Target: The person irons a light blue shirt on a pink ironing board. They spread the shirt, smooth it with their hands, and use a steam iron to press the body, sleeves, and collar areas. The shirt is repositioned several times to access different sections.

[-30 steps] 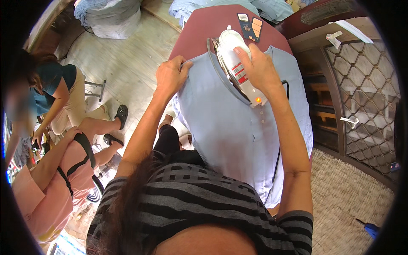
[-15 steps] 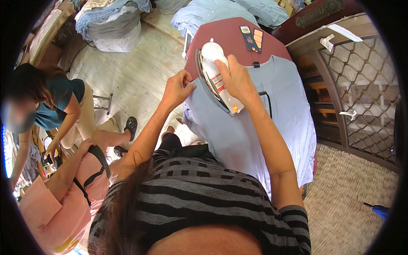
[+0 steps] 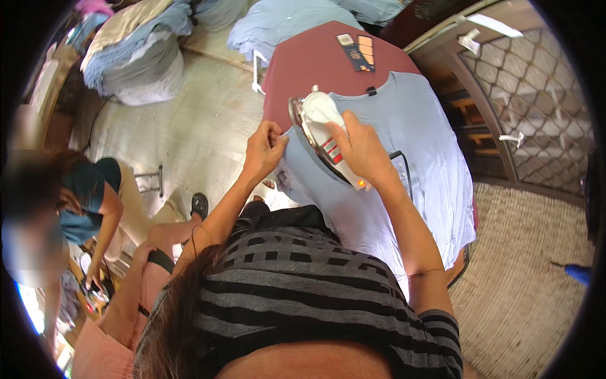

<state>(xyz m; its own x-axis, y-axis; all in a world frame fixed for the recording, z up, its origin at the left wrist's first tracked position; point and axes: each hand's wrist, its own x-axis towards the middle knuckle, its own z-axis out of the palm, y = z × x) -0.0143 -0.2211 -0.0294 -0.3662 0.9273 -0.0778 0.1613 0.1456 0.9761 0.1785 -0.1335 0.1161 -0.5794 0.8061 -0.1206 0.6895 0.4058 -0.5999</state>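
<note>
A light blue garment (image 3: 420, 164) lies spread over a maroon ironing board (image 3: 309, 60). Gripped in my right hand (image 3: 363, 150) is a white clothes iron (image 3: 323, 108) with a metal soleplate and a lit orange lamp near its heel. The iron rests along the garment's left side, its tip pointing away from me. My left hand (image 3: 264, 150) pinches the garment's left edge just beside the iron. A small black clip (image 3: 372, 91) sits at the neckline. Beyond it, dark and orange cards (image 3: 356, 54) lie on the board.
Dark cord (image 3: 404, 167) trails behind the iron. Piles of folded clothes (image 3: 142, 69) stand far left, and more blue cloth (image 3: 284, 25) lies past the board. A white hanger (image 3: 257, 71) shows at its left. Two people are at my left; a metal grille door (image 3: 530, 101) stands right.
My right hand has drawn the iron nearer to me along the garment's left side. The left hand, still pinching the edge, has also come slightly nearer. The whole view has shifted a little.
</note>
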